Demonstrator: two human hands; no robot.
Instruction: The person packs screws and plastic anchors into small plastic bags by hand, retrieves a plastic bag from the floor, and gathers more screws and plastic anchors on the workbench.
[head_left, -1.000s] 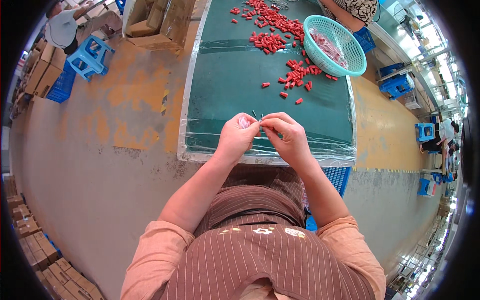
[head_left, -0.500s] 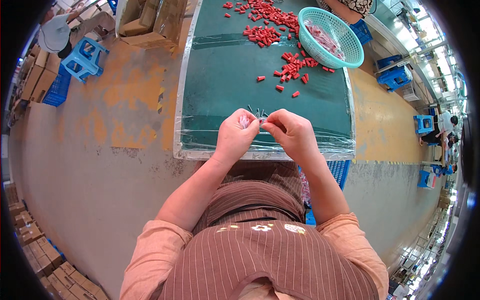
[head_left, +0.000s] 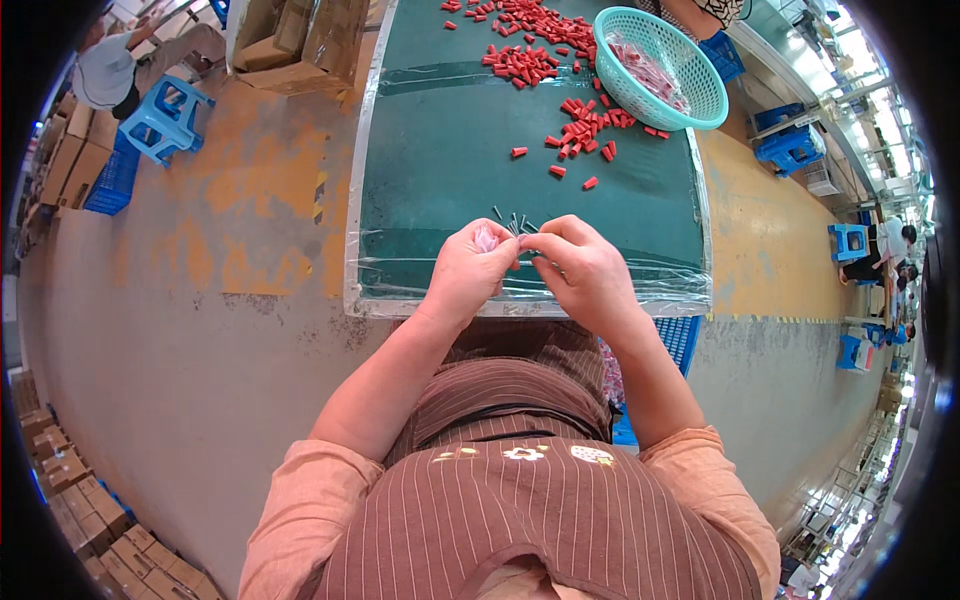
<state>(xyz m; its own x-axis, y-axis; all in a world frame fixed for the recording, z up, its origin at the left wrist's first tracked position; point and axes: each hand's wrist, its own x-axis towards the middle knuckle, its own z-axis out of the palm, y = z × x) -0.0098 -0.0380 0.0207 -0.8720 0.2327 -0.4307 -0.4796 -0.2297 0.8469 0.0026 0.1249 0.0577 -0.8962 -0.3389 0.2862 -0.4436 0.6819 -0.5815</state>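
A bag (head_left: 486, 239), screws (head_left: 514, 222) at its 2 o'clock, is being clamped by left hand (head_left: 464, 264) fingers; right hand (head_left: 590, 268) finger closure cannot be determined.

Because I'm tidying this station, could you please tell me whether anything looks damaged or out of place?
The floor left of the table looks worn: its yellow paint is patchy. Some red pieces lie apart from the heaps.

On the desk (head_left: 440, 160), pins (head_left: 514, 222) lie near the front edge, just beyond the left hand (head_left: 468, 264) and right hand (head_left: 588, 270). Farther back, caps (head_left: 522, 66) lie scattered, a basket (head_left: 708, 92) of packets (head_left: 646, 76) right of most. Left of the desk stands a carton (head_left: 295, 78); a stool (head_left: 166, 116) is farther left, on the floor (head_left: 230, 220).
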